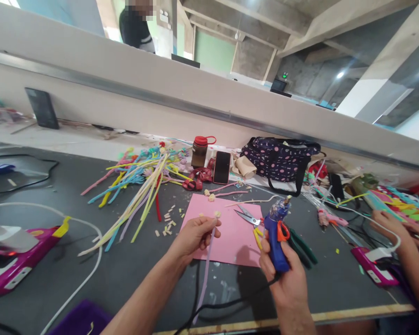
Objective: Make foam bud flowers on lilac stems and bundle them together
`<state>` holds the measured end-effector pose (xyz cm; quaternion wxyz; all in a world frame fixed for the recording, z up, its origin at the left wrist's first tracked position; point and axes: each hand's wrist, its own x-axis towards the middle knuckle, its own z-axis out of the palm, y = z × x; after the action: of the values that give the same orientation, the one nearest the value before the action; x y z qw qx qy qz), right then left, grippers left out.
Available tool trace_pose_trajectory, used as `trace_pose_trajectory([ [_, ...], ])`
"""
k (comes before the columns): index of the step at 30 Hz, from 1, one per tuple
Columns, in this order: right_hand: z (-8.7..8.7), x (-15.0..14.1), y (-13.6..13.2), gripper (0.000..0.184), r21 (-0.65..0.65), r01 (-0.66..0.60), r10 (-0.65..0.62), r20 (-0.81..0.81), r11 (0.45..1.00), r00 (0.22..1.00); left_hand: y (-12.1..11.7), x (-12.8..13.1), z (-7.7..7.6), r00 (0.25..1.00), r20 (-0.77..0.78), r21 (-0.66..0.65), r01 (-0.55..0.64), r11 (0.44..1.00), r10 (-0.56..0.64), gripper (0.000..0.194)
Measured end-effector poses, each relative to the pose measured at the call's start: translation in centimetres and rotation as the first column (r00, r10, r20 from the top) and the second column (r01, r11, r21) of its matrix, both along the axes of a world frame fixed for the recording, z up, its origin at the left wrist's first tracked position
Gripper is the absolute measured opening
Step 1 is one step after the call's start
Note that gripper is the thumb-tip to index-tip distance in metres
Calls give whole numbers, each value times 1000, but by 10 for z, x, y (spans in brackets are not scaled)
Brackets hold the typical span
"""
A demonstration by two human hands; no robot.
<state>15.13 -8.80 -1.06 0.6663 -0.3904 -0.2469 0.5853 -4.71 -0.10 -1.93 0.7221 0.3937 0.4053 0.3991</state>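
My left hand (194, 236) is closed in a pinch on a lilac pipe cleaner (206, 260) that has a small cream bud at its top end and hangs down over the table edge. My right hand (287, 279) grips a blue glue gun (277, 232) with an orange trigger, nozzle pointing up and away. Both hands hover over a pink paper sheet (230, 232) on the dark table. Scissors (247, 216) with yellow handles lie on the sheet between the hands.
A pile of coloured pipe cleaners (139, 181) lies at left. Behind stand a brown jar (199, 151), a phone (222, 167) and a dotted bag (279, 160). Another person's hands (401, 230) work at right. A magenta device (14, 256) sits at left.
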Motion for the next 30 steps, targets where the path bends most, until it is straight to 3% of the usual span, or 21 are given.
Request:
trace_pose_trajectory([
  [5, -1, 1, -1, 19, 55, 74, -83, 169, 996, 982, 6, 20, -24, 977, -196, -30, 83, 996, -88, 27],
  [12, -6, -1, -1, 21, 41, 52, -59, 190, 998, 980, 15, 21, -41, 955, -278, -43, 92, 995, -100, 28],
  [18, -10, -5, 1, 20, 7, 51, -52, 195, 999, 980, 15, 20, -40, 946, -304, -27, 112, 993, -115, 29],
  [25, -7, -8, 8, 23, 4, 30, -30, 240, 1000, 970, 11, 20, -25, 946, -304, -4, 114, 993, -110, 31],
  [30, -11, -9, 19, 32, 2, 59, -56, 349, 998, 936, 9, 18, -27, 862, -498, 56, 142, 988, -96, 25],
])
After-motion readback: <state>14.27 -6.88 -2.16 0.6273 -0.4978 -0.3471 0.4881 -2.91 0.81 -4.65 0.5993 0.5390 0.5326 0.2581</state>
